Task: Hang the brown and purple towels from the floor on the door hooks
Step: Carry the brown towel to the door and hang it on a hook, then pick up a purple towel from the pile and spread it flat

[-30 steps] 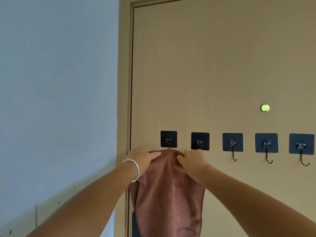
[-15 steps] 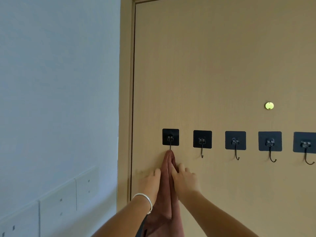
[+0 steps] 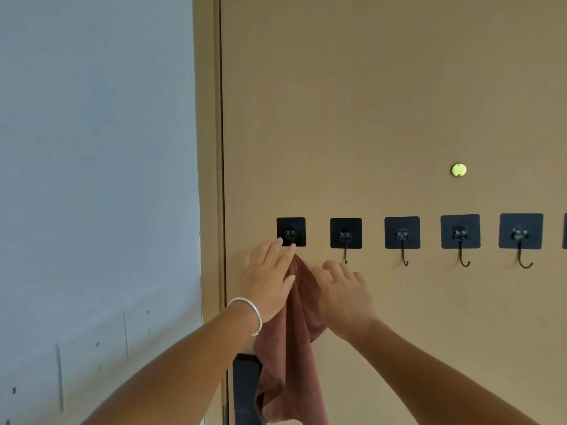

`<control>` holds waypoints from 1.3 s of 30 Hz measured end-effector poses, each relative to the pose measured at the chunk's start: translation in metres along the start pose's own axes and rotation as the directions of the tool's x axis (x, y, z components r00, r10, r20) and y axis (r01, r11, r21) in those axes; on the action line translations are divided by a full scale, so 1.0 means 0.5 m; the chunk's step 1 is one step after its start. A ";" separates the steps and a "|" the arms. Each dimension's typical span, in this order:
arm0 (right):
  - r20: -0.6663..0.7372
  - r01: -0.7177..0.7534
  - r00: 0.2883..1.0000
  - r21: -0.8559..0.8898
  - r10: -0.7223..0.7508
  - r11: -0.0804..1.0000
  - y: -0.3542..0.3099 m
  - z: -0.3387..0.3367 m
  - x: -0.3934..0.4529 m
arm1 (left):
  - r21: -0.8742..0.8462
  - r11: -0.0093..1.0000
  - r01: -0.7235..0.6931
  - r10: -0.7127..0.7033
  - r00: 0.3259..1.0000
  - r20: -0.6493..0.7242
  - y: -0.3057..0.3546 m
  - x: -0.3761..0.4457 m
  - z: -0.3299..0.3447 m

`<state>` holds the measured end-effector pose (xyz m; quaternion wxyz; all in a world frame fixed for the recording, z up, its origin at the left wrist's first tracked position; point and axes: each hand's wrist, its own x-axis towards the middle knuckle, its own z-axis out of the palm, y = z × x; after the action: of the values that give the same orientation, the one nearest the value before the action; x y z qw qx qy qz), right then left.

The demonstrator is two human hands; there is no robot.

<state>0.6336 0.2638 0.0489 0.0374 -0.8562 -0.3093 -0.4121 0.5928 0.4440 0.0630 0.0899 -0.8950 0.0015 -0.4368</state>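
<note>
The brown towel (image 3: 299,348) hangs in a narrow bunch from the leftmost door hook (image 3: 291,232) on the tan door (image 3: 383,102). My left hand (image 3: 266,280), with a silver bangle on its wrist, lies with straight fingers against the towel's top, its fingertips just under the hook plate. My right hand (image 3: 343,289) is spread open beside the towel's right edge, fingers relaxed and holding nothing. The purple towel is out of sight.
Several more black square hooks run rightwards along the door, the nearest one (image 3: 345,234) just above my right hand. A yellow-green peephole (image 3: 458,170) sits higher up. A dark handle plate (image 3: 245,388) is behind the towel. Pale wall with switch plates (image 3: 95,345) is left.
The towel has gone from held spread under the hooks to hanging bunched from the leftmost hook. Both hands have let go of the cloth and opened, rising slightly beside it.
</note>
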 end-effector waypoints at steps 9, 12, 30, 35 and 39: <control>-0.107 -0.191 0.980 -0.239 0.170 0.952 0.190 -0.090 -0.108 | -0.105 0.940 -0.324 0.305 0.939 -0.162 0.217 0.055 0.013; -0.055 -0.285 0.958 -0.329 0.282 0.900 0.244 -0.128 -0.167 | -0.178 0.888 -0.423 0.388 0.899 -0.202 0.300 0.072 0.015; -0.215 -0.585 0.517 -0.795 0.828 0.158 0.219 -0.639 -0.666 | -0.657 0.238 -0.715 0.620 0.633 -0.465 0.901 -0.076 -0.228; -0.352 -0.542 0.376 -0.834 0.857 -0.105 0.102 -0.832 -0.796 | -0.652 -0.046 -0.756 0.564 0.519 -0.642 1.005 -0.205 -0.439; -0.472 -0.497 0.288 -0.817 0.833 -0.292 -0.022 -0.970 -0.885 | -0.620 -0.249 -0.744 0.514 0.442 -0.736 1.055 -0.313 -0.613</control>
<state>0.0890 -0.1028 0.0431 -0.2658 -0.7544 0.5409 -0.2600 0.2961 -0.1114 0.0397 -0.2517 -0.5522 0.7347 -0.3033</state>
